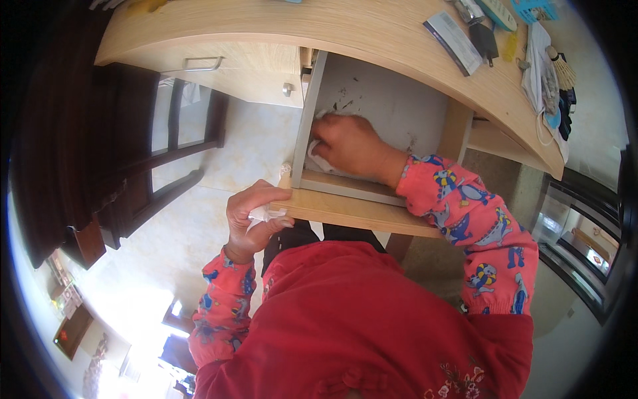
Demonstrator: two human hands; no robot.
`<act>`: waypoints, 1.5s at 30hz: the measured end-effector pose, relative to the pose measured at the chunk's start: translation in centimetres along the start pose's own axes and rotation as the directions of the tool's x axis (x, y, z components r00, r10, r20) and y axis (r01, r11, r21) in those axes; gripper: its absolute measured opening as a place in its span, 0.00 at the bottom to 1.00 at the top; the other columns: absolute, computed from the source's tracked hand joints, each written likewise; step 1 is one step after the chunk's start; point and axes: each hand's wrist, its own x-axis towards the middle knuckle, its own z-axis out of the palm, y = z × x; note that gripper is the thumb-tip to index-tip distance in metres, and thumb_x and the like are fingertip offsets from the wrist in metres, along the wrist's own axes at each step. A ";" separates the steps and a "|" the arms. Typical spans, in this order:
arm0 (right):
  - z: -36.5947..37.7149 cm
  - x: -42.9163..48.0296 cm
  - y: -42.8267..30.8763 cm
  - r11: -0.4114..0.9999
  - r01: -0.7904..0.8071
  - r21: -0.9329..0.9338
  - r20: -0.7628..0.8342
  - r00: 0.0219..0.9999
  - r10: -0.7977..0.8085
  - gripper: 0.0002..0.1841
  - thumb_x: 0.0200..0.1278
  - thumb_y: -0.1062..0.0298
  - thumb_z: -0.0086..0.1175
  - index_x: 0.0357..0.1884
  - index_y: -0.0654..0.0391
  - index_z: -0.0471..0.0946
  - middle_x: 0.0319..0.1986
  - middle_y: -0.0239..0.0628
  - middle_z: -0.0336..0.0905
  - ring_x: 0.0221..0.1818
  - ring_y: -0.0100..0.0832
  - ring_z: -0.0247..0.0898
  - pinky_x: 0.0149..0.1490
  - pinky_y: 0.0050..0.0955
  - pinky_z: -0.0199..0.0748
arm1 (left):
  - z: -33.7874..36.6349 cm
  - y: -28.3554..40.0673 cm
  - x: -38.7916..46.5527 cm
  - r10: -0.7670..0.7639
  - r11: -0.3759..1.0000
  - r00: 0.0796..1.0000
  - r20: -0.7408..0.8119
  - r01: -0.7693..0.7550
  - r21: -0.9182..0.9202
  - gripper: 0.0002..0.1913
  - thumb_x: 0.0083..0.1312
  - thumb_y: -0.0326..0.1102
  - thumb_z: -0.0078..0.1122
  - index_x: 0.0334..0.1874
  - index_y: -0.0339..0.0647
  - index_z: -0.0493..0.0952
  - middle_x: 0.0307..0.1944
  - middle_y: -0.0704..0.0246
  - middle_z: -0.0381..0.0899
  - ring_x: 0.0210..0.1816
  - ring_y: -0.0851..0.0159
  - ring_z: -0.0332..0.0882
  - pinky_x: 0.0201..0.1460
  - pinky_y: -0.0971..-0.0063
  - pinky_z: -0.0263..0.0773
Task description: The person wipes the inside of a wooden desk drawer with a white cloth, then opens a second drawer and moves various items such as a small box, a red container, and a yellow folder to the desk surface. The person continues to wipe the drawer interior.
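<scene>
An open wooden drawer [359,207] juts from the desk toward my body. Inside it, my right hand [349,144] presses a crumpled white tissue or cloth [321,158] near the left wall. Dark specks lie scattered over the drawer's pale bottom [384,95], above and right of that hand. At the front left corner, my left hand [251,214] has its thumb and fingers around a small white tissue or plastic scrap [264,215], close against the drawer front. Both forearms wear pink patterned sleeve covers.
On the desktop [279,22] lie a flat box [452,42], a black charger [483,42], a remote control [498,14], a white face mask [536,70] and a shuttlecock [560,67]. A cupboard door with a metal handle [203,64] is left of the drawer. Dark wooden furniture [124,149] stands farther left.
</scene>
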 end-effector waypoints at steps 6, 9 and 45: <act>-0.1 -2.5 -0.6 0.988 0.118 -0.095 0.176 0.979 -0.101 0.09 0.54 0.65 0.63 0.34 0.58 0.78 0.32 0.42 0.78 0.36 0.48 0.78 0.43 0.45 0.76 | -0.2 0.0 -0.3 -0.024 1.000 1.000 0.017 0.024 -0.005 0.22 0.49 0.33 0.80 0.46 0.33 0.83 0.31 0.65 0.83 0.31 0.67 0.74 0.35 0.76 0.68; -1.9 -5.0 0.7 0.977 0.154 -0.149 0.226 0.967 -0.118 0.08 0.52 0.66 0.63 0.32 0.56 0.77 0.31 0.41 0.78 0.36 0.47 0.78 0.44 0.44 0.75 | 0.0 -0.3 -0.3 0.001 1.000 1.000 0.017 0.000 -0.018 0.22 0.49 0.32 0.80 0.46 0.33 0.83 0.31 0.65 0.83 0.31 0.67 0.74 0.35 0.76 0.67; -8.3 -12.0 1.1 0.785 -0.133 -0.605 0.258 0.900 0.351 0.14 0.49 0.60 0.65 0.34 0.58 0.78 0.31 0.43 0.83 0.47 0.45 0.75 0.57 0.43 0.68 | -0.5 -0.4 0.2 0.036 0.999 0.997 0.070 -0.036 -0.013 0.20 0.50 0.32 0.79 0.45 0.35 0.84 0.30 0.65 0.83 0.30 0.67 0.75 0.35 0.76 0.68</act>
